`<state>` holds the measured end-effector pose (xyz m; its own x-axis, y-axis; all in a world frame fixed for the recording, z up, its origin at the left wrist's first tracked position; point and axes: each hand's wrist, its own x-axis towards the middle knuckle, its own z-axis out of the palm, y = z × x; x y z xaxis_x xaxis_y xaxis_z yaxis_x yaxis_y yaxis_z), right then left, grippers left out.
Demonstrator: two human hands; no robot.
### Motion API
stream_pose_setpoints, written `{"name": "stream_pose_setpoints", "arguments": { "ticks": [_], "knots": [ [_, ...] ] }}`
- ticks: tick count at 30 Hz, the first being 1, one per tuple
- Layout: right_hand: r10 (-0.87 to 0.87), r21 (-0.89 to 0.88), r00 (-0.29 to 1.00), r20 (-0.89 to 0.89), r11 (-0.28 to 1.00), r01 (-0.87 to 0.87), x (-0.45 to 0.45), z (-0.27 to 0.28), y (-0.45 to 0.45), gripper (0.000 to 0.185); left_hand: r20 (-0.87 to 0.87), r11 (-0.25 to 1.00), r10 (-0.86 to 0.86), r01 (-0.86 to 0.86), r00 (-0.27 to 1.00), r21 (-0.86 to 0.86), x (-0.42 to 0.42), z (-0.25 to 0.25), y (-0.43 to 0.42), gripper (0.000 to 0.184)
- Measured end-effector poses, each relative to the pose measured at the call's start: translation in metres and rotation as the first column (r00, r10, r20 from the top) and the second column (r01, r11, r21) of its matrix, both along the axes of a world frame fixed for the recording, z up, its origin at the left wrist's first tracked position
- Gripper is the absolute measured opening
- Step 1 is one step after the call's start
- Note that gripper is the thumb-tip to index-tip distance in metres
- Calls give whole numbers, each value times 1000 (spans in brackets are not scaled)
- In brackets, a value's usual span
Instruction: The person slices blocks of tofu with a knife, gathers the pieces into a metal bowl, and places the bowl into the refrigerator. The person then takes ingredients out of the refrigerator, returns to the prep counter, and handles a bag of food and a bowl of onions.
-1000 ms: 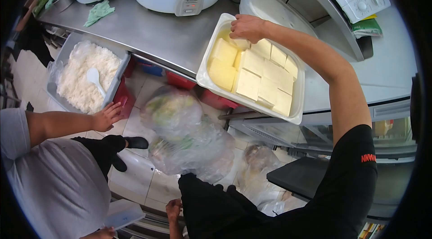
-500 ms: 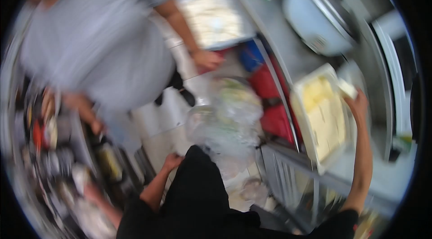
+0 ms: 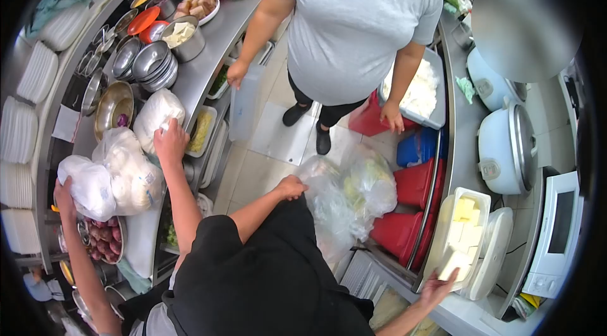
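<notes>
Head view: right hand part-closed around 1 pale block, at near end of tub. Support from below; apply light, even finger pressure to avoid crushing edges. Left hand curled beside shirt; cannot tell whether gripping fabric.

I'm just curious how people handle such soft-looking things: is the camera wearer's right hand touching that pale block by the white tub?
Touching. The head view shows the right hand with its fingers against the pale block's lower end.

No text is readable. Blue print on a plastic bag and a rice cooker's front label are too small.
</notes>
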<state>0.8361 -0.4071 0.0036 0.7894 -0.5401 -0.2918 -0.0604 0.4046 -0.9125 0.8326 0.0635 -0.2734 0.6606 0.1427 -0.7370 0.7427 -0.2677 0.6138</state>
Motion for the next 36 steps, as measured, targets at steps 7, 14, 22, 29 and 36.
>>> {"name": "stream_pose_setpoints", "arguments": {
  "ticks": [7, 14, 22, 29, 36],
  "knots": [
    [204, 151, 979, 2, 968, -203, -52, -60, 110, 61, 129, 866, -54, 111, 990, -487, 35, 83, -20, 53],
    [554, -23, 812, -187, 823, -567, 7, -52, 261, 45, 327, 476, -135, 351, 935, -807, 56, 182, 24, 60],
    [960, -103, 200, -195, 183, -978, 103, -21, 513, 39, 476, 719, 513, -54, 714, -693, 5, 213, 218, 44],
    [978, 517, -25, 207, -131, -846, 119, -6, 676, 49, 681, 730, 638, -564, 358, -387, -45, 282, 309, 44],
    [992, 678, -101, 71, -123, -724, 116, -42, 760, 50, 766, 498, 353, -801, 537, 332, -25, 298, 317, 44]
  ]
}}
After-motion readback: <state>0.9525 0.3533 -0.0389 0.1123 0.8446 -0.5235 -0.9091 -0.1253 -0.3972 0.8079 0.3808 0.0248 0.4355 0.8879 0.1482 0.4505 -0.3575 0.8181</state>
